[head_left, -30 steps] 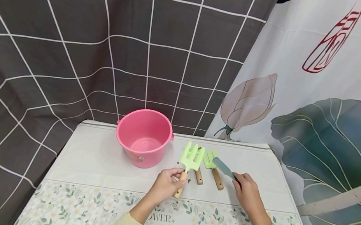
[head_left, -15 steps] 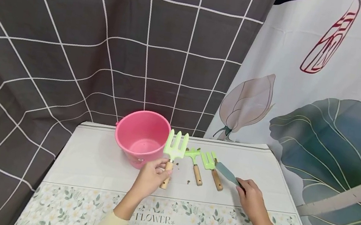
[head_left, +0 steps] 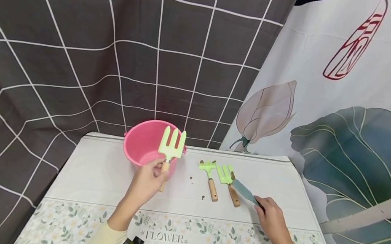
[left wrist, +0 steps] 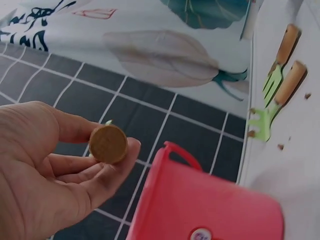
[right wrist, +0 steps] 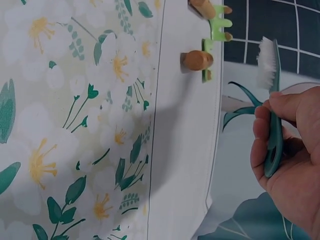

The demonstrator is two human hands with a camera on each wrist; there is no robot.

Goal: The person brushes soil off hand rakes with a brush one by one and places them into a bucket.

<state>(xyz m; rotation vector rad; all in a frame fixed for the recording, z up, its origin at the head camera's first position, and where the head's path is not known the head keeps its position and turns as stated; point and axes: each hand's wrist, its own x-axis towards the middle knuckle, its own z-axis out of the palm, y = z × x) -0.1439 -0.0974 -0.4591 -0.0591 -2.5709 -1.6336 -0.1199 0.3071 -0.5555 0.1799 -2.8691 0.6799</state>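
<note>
Bucket of pink plastic (head_left: 140, 143) stands behind a pale-green, wooden-handled fork (head_left: 170, 151), which the pinching left hand (head_left: 147, 180) has swung leftward, seemingly shifting the work bucketward; whether the two touch is unclear. The right hand (head_left: 272, 219) still grips a teal, white-bristled brush (head_left: 244, 191).

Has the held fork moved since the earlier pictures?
Yes: in the head view, the fork moved left, from right of the pink bucket to overlapping it.
</note>
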